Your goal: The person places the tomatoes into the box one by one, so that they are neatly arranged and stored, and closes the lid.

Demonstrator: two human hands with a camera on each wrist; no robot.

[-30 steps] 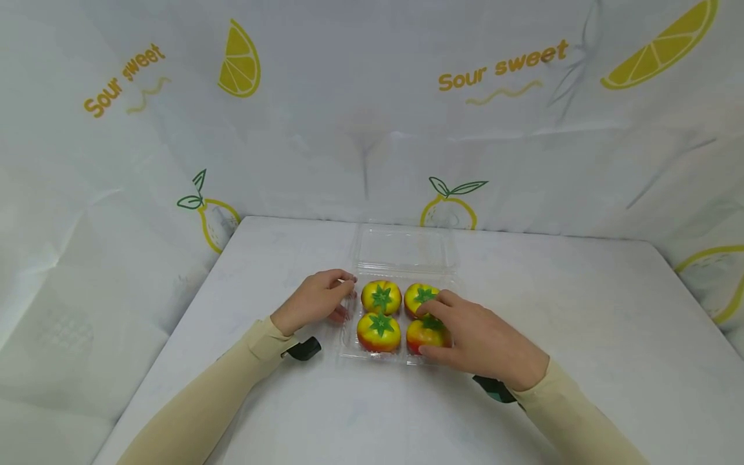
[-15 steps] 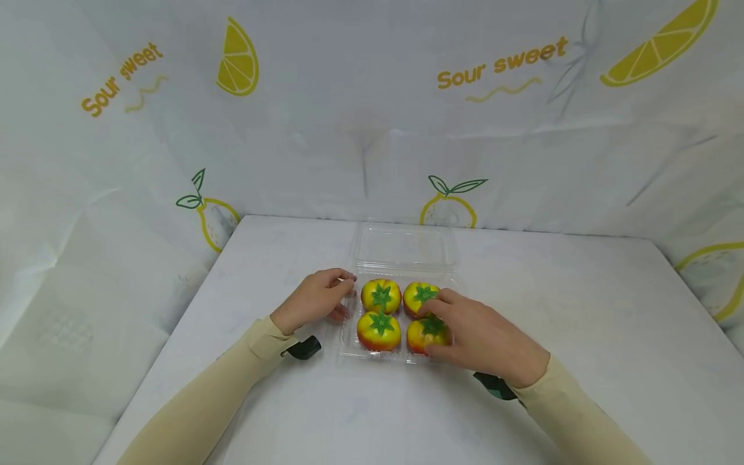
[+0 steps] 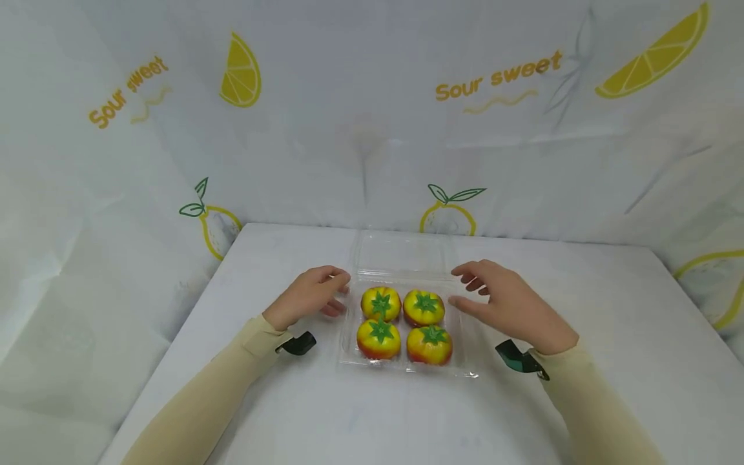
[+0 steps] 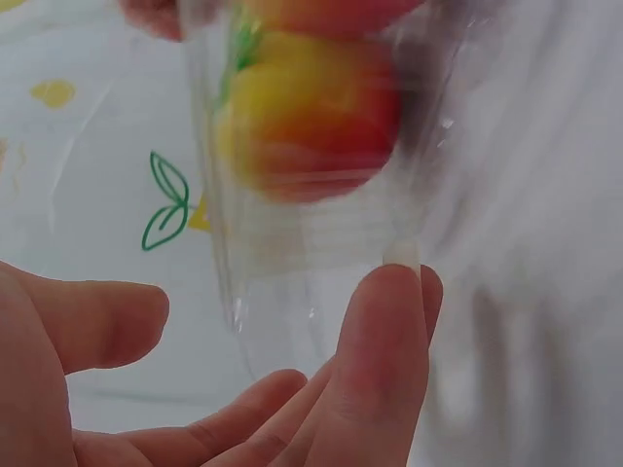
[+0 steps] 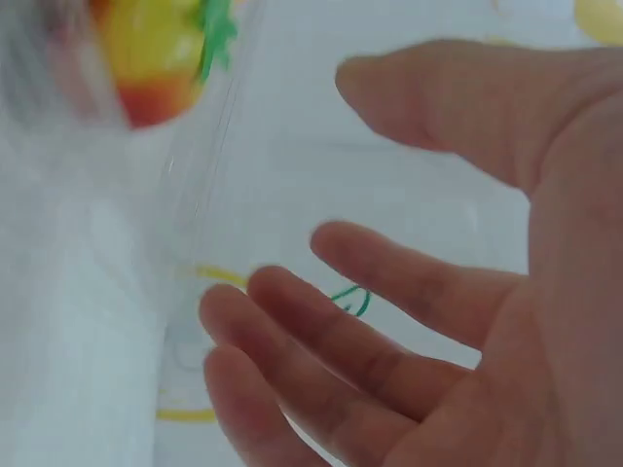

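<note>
A clear plastic clamshell box [image 3: 463, 352] sits on the table, its lid [image 3: 403, 255] folded back behind it. Inside its base several yellow-and-red imitation fruits with green star-shaped tops stand in two rows, including one at front right [image 3: 429, 345] and one at back left [image 3: 380, 303]. My left hand [image 3: 308, 296] is at the box's left side, fingers loosely bent; in the left wrist view a fingertip [image 4: 384, 302] is at the clear edge, and contact is unclear. My right hand [image 3: 514, 303] hovers beside the back right corner, thumb and fingers apart, holding nothing.
The white table [image 3: 372, 420] reaches a white cloth backdrop [image 3: 325, 161] printed with lemons and "Sour sweet" lettering. The raised lid lies near the backdrop. Dark wrist-worn devices sit under both wrists, such as the right one [image 3: 517, 357].
My right hand has let go of the front right fruit and moved right and back, off the box. The fruit stays in place. My left hand has shifted slightly left.
</note>
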